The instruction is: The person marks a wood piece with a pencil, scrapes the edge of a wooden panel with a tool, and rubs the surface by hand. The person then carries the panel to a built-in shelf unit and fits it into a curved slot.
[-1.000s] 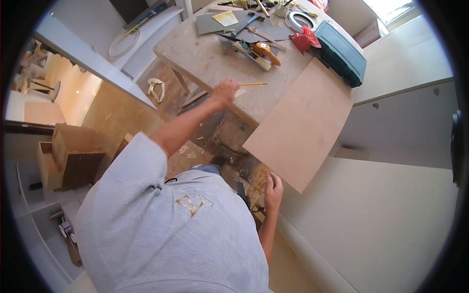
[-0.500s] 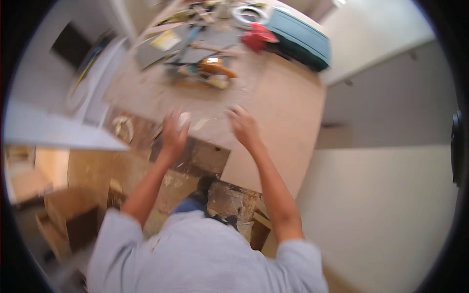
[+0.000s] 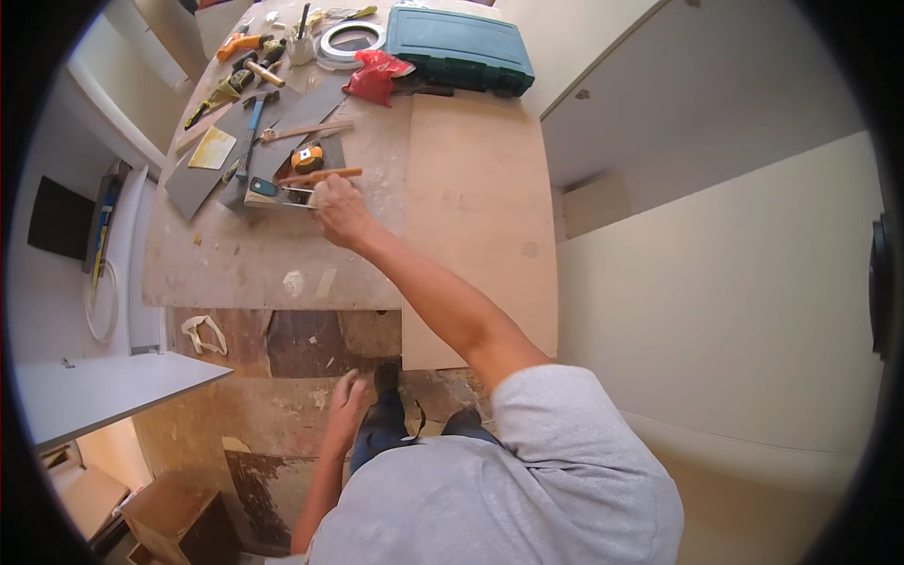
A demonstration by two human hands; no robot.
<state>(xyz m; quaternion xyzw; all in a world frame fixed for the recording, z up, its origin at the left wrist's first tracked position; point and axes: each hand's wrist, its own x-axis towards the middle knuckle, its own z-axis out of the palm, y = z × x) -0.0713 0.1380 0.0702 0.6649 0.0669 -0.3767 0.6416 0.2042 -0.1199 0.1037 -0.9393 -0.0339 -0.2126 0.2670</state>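
My right hand [image 3: 341,205] reaches onto the worktable [image 3: 184,273], its fingers closed on a hand plane [image 3: 268,193] lying among tools. An orange tape measure [image 3: 307,157], a blue-handled hammer [image 3: 253,127] and grey sheets [image 3: 191,185] lie around it. A pale wooden board [image 3: 480,235] spans the table's right part, overhanging the near edge. My left hand [image 3: 348,400] hangs low at my body, below the table edge, fingers loosely bent and apart with nothing visible in them.
A teal case [image 3: 457,47], red bag [image 3: 375,80], roll of banding [image 3: 350,42] and power drill [image 3: 240,45] occupy the far end. A white panel [image 3: 122,386] juts out at left, above wooden boxes [image 3: 174,513]. Pale cabinet panels [image 3: 716,301] line the right.
The view has turned to face the table squarely. My right hand has risen from beside the board to the hand plane; my left hand has dropped from the table edge to my body.
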